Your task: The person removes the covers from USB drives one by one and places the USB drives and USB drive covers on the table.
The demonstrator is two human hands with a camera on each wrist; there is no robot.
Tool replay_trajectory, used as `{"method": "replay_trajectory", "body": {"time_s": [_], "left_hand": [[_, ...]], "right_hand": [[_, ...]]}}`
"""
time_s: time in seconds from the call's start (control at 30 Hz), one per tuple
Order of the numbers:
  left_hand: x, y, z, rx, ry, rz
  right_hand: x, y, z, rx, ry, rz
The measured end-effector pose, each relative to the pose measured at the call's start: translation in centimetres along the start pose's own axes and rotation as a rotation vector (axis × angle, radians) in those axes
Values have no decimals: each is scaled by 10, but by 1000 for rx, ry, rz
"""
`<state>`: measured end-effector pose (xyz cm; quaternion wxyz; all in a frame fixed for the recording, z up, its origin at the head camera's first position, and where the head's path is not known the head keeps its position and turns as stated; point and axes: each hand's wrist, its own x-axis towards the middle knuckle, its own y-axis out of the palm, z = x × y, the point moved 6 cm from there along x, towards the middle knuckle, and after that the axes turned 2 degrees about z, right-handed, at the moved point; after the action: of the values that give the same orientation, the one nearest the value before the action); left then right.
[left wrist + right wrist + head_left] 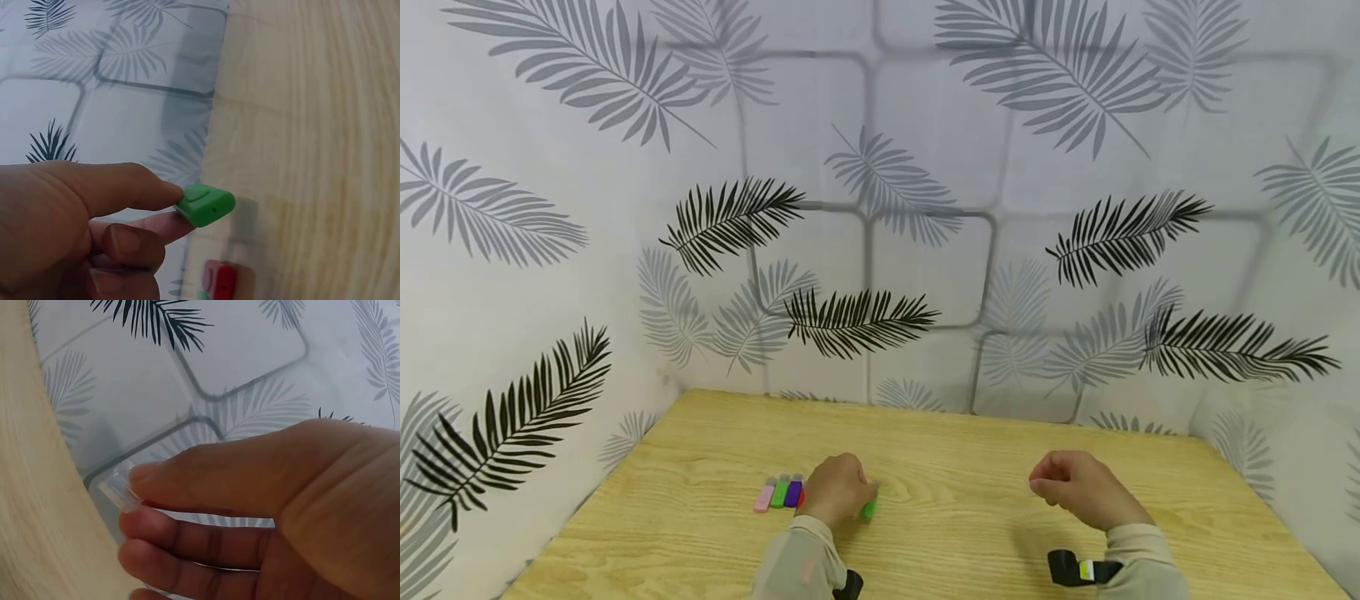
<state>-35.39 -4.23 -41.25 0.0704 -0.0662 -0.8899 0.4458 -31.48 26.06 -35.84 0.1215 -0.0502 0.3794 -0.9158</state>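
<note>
In the head view, the left hand (833, 492) is low over the left part of the bench (962, 467), with a green piece (868, 508) at its fingertips. On that hand's other side is a row: a pink piece (764, 495), a second green piece (780, 492), a purple piece (793, 493) and a red piece (801, 499), the last partly covered by the hand. The right hand (1075, 485) is well apart, over the right part of the bench, its fingers curled toward the thumb. A leaf-patterned backdrop (925, 392) stands behind.

In the left wrist view, thumb and a finger pinch the green piece, whose outer end has a small dark hole. The red piece appears below, near the bottom edge.

In the right wrist view, the right hand pinches a small clear piece (119, 487) between thumb and forefinger; its exact shape is blurred.
</note>
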Motion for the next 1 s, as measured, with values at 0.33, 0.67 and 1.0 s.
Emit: {"method": "replay_trajectory", "body": {"time_s": [0.33, 0.67, 1.0], "left_hand": [[5, 11, 14, 54, -37, -33], [5, 10, 18, 46, -36, -67], [6, 10, 21, 108, -120, -39]], "right_hand": [[-2, 3, -35, 20, 201, -17], [-2, 7, -62, 100, 321, -38], [-4, 5, -84, 9, 341, -118]]}}
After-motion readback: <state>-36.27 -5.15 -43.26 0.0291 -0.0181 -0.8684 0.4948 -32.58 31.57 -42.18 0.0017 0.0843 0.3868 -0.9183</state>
